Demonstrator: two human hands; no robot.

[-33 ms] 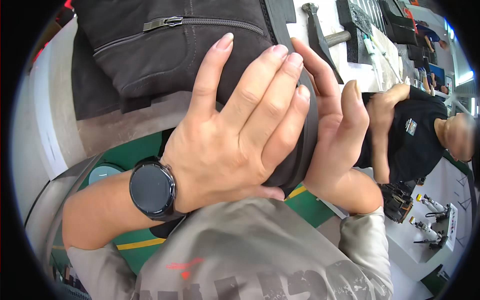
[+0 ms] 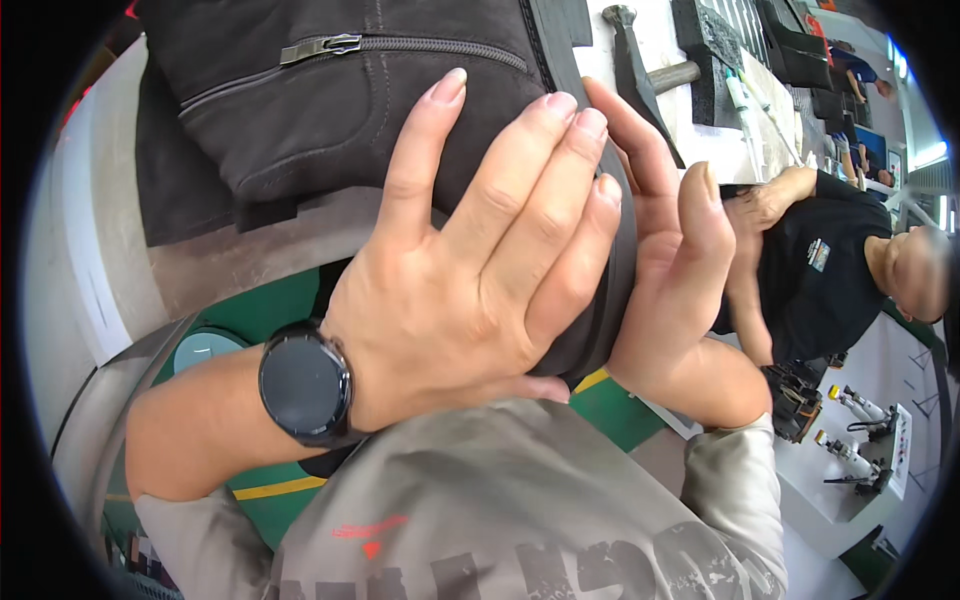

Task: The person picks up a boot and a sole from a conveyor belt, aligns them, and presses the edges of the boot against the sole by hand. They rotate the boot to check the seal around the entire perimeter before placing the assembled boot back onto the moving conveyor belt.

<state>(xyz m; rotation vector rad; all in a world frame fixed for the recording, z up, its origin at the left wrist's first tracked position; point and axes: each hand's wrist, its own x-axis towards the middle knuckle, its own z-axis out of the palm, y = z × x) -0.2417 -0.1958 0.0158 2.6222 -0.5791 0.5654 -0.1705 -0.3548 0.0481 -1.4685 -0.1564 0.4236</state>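
Note:
A dark brown suede-like boot (image 2: 300, 125) lies on its side at the top of the head view, its zipper (image 2: 440, 46) facing up. Its black sole (image 2: 618, 270) faces right. Across the upper near the toe lies my left hand (image 2: 465, 250), fingers stretched over it and slightly spread, thumb low by the toe end. A black round watch (image 2: 305, 387) sits on that wrist. My right hand (image 2: 675, 240) cups the sole from the right, its fingers partly hidden behind it and its thumb raised off it. The boot's front is held between both palms.
Beyond the sole, a hammer (image 2: 674, 77), a dark metal tool (image 2: 628, 50), a black block (image 2: 708, 60) and a white-green slim tool (image 2: 740, 105) lie on the bench. A co-worker (image 2: 815, 265) stands at right. A pale round stool (image 2: 205, 348) is lower left.
The boot's shaft and zipper have shifted very slightly left and down. The co-worker's arms have moved a little. My hands keep nearly the same place on the boot.

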